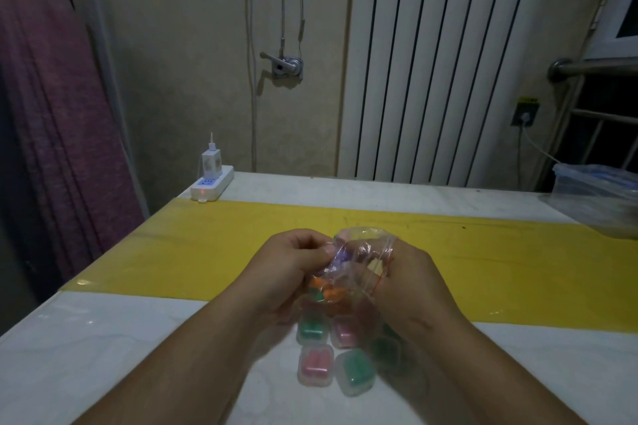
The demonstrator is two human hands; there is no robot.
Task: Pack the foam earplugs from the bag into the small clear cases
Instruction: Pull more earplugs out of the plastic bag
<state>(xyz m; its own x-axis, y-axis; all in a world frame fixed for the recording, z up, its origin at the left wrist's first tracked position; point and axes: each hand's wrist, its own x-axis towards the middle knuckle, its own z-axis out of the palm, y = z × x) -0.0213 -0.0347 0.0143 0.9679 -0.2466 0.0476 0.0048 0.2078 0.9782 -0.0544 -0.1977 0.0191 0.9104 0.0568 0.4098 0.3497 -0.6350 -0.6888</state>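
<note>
bag [348,264] held above the bench [103,338], between both hands. left grip [293,269]: fingers curled, pinching the bag's left edge. right grip [409,281]: clenched on the side with the red zip line, fingers seen through the film (inside the mouth or only round it, cannot tell).

key relation: the mouth faces the right grip and the bag's long axis runs from far-up to near-down, so the loose earplugs [328,291] pool at the low end, nearer the left grip.

cases [316,364] lie on the bench directly under the bag, on the person's side, touching one another and already showing pink or green inside.

judgement: the right grip is better placed to draw a plug out.
</note>
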